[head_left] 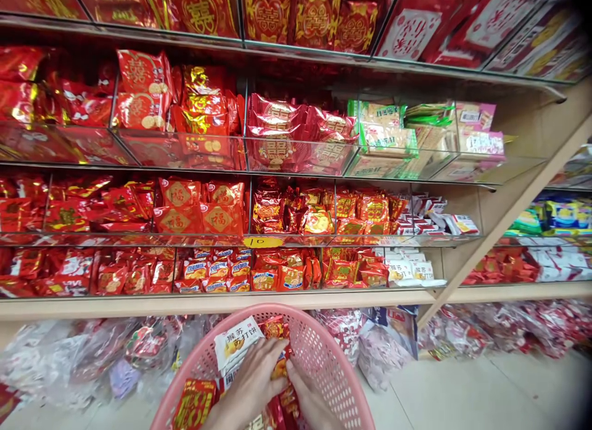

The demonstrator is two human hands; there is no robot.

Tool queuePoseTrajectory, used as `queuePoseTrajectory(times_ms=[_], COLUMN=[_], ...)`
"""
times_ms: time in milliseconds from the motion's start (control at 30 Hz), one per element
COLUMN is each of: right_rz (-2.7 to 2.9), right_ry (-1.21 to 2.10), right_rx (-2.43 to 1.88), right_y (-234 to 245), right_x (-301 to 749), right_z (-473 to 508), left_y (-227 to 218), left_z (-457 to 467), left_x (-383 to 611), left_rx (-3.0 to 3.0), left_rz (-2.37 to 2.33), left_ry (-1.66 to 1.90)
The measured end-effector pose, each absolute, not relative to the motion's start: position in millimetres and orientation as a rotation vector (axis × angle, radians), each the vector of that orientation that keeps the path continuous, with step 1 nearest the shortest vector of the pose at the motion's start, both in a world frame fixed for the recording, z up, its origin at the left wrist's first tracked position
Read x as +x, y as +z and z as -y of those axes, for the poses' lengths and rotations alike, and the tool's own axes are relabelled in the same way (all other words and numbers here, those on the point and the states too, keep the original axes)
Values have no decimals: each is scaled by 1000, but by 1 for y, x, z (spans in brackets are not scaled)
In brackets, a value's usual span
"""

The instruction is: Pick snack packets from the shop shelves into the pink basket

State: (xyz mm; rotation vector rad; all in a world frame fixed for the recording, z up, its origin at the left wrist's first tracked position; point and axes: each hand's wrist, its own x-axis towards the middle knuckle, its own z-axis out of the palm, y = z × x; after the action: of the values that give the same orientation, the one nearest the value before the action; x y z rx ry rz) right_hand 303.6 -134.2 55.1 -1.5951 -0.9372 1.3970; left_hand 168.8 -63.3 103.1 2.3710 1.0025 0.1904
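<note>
A pink plastic basket (345,356) with small holes in its wall stands at the bottom middle, with snack packets inside. My left hand (256,374) reaches into it, fingers bent over red packets (279,368). Facing it, my right hand (308,390) closes on the same small bunch from the other side. Fingers and packets overlap, so part of the grip is hidden. A white biscuit packet (237,343) with black characters lies beside my left hand. At the basket's left is a red and gold packet (194,402).
Wooden shelving (194,306) with clear dividers holds rows of mostly red packets (277,134). A yellow price tag (263,241) marks a lower shelf. Filled plastic bags (148,343) lie beneath the shelving on the tiled floor (444,396).
</note>
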Motion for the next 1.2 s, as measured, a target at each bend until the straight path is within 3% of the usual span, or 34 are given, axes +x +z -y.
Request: queuePoseTrajectory(times_ms=[867, 1200], right_rz=[907, 892], right_ry=[1332, 1263], right_rx=[-1621, -1692], right_y=[33, 62], right_x=[288, 319], right_z=[138, 165], left_y=[99, 127], left_z=[71, 38], left_x=[159, 121], left_rx=[2407, 2305], left_rz=[-874, -1004], left_ry=[278, 506])
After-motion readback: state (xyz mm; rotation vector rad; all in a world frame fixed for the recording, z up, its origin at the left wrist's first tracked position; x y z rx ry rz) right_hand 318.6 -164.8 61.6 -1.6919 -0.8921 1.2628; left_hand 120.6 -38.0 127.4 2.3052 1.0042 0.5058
